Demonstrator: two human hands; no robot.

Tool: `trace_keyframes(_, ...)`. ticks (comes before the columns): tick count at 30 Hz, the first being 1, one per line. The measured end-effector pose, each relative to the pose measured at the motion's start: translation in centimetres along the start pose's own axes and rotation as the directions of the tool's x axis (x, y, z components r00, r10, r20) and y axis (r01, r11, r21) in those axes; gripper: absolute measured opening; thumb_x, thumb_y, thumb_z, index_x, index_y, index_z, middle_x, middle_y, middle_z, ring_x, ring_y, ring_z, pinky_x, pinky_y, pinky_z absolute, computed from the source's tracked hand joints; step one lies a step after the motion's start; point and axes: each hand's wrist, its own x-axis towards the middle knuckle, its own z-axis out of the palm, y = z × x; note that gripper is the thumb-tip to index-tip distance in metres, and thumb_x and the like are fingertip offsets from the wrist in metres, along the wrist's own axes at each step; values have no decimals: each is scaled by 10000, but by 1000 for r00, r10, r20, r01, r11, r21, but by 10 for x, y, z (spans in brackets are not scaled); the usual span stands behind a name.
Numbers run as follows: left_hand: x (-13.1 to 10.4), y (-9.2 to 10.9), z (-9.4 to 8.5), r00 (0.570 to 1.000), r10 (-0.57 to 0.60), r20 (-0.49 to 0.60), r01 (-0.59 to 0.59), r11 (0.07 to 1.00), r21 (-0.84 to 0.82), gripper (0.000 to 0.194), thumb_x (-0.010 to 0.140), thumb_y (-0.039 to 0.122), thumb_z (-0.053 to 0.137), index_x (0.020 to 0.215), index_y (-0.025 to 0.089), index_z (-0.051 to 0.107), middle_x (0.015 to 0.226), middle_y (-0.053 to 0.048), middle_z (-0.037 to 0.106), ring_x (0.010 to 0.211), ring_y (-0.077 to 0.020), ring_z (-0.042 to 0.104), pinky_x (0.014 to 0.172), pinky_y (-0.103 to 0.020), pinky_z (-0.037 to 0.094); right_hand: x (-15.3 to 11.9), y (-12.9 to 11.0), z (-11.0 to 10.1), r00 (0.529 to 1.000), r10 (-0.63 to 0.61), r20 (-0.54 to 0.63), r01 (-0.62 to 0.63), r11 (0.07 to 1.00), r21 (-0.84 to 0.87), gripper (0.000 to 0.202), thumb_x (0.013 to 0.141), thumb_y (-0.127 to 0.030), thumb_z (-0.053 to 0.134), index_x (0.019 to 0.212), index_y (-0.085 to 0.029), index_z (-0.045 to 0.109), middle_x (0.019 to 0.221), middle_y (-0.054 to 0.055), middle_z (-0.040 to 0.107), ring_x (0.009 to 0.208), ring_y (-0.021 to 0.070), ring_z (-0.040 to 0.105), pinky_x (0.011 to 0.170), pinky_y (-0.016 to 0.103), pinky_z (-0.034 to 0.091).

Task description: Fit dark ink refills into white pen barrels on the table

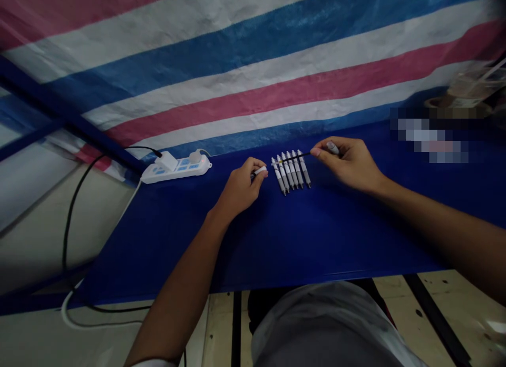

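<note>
My left hand (240, 187) is closed around a white pen barrel (260, 170), its end poking out past the thumb and forefinger. My right hand (353, 164) pinches a thin black pen refill (301, 155) between thumb and forefinger, its tip pointing left over the pens below. A grey-and-white pen part (332, 147) is also tucked among the right fingers. Between both hands, several white-and-grey click pens (291, 173) lie side by side in a row on the blue table (316, 235).
A white power strip (177, 168) with plugs and cables lies at the table's left back edge. Behind stands a striped plastic sheet (253, 87). A clear container (470, 87) sits at the far right, beside a blurred-out patch. Blue frame bars (75, 129) rise on the left.
</note>
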Motion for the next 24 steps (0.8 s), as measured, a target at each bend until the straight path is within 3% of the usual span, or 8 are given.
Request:
trace_keyframes(10, -2, 7, 6, 994, 114, -5, -114, 993, 11, 135, 1004, 253, 582, 1087, 184, 663, 1015, -40, 763, 896, -170, 704, 861, -298, 545, -2, 1, 4, 998, 13, 56, -13, 1000, -10, 362, 848, -525, 708, 792, -168, 733, 622, -18, 507, 578, 118, 398, 549, 285, 299)
trace_keyframes(18, -5, 14, 17, 960, 258, 108, -263, 964, 31, 220, 1035, 251, 550, 1188, 187, 694, 1124, -72, 774, 1047, -209, 724, 978, -345, 546, -12, -5, 15, 947, 32, 320, -36, 999, 7, 582, 902, -705, 563, 685, -173, 654, 629, 4, 545, 586, 131, 447, 559, 288, 325)
trace_keyframes(22, -4, 10, 13, 966, 228, 119, -236, 970, 54, 249, 1035, 243, 543, 1233, 193, 687, 1184, -70, 770, 1104, -217, 717, 1012, -355, 535, -8, -2, 4, 959, 16, 282, -15, 1000, -6, 544, 966, -667, 482, 897, -177, 711, 631, -14, 515, 560, 132, 413, 548, 289, 321)
trace_keyframes(24, -4, 9, 10, 971, 206, 118, -216, 974, 73, 251, 1034, 242, 539, 1229, 200, 691, 1183, -65, 771, 1106, -218, 716, 1018, -360, 532, -6, 0, 0, 969, 8, 246, 0, 999, -33, 465, 964, -601, 529, 887, -185, 722, 654, 0, 565, 585, 143, 460, 566, 295, 355)
